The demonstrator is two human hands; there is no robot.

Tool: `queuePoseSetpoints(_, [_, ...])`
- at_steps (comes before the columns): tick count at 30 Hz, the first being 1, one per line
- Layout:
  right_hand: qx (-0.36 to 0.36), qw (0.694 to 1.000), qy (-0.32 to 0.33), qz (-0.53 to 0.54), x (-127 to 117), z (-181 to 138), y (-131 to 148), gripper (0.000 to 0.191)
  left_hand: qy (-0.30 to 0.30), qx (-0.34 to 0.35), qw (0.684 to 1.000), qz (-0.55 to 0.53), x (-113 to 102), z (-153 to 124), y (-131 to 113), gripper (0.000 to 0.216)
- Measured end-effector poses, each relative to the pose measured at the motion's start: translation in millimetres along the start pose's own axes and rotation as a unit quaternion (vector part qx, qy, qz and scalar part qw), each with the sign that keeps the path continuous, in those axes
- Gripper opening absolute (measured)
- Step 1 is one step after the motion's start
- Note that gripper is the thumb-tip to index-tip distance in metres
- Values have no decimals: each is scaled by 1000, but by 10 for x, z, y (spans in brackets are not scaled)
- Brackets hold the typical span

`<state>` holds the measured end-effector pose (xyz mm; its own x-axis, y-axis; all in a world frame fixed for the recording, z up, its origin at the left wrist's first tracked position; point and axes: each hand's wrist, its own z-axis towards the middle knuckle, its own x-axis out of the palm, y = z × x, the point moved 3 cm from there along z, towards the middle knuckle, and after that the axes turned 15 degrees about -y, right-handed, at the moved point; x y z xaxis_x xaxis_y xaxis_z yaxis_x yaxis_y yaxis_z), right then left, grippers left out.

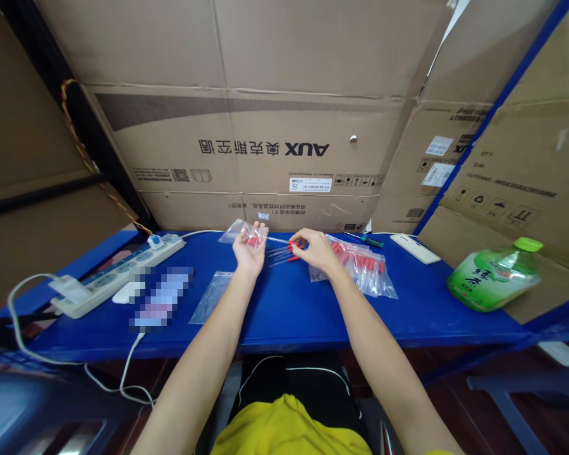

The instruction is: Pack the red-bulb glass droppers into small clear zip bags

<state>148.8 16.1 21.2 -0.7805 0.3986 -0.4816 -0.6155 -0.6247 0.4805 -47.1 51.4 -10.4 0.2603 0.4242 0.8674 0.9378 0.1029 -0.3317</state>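
My left hand (250, 249) is closed on a clear plastic bag (231, 232), palm up, with something red showing through the plastic. My right hand (315, 250) pinches the red end of a thin red-handled tool (294, 244), whose slim pale shaft points left toward the bag. Several more thin tools with red handles (294, 258) lie on the blue table (284, 309) beneath and beside my right fingertips. Right of that wrist, filled clear bags (370, 272) hold many of these red-handled pieces. An apparently unfilled clear bag (211, 297) lies flat left of my left forearm.
A white power strip (118, 275), cables and a pixelated phone-like object (164, 300) occupy the left side. A green-handled screwdriver (372, 241), a white phone-like slab (415, 248) and a green drink bottle (493, 275) are at right. Cardboard walls (265, 114) enclose the table's back and sides.
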Motion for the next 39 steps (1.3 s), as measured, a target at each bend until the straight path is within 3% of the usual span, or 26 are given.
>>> queuePoseSetpoints(8, [42, 992, -44, -113, 279, -91, 169, 15, 58, -55, 988, 130, 3, -138, 339, 29])
queuePoseSetpoints(15, [54, 995, -50, -73, 323, -120, 212, 15, 78, -80, 980, 165, 23, -195, 344, 45])
queuePoseSetpoints(20, [75, 992, -45, -88, 317, -124, 161, 4, 75, -85, 980, 165, 38, -241, 353, 42])
queuePoseSetpoints(23, [94, 989, -65, -95, 320, -124, 117, 10, 78, -87, 979, 168, 37, -248, 378, 39])
queuePoseSetpoints(27, [108, 988, -86, -66, 322, -115, 41, 20, 75, -86, 979, 169, 21, -198, 385, 40])
queuePoseSetpoints(35, [142, 986, -48, 73, 354, -112, -39, 26, 67, -84, 982, 153, 3, -157, 363, 34])
queuePoseSetpoints(39, [163, 982, -70, 68, 365, -117, -5, 36, 90, -104, 974, 183, -5, -200, 406, 30])
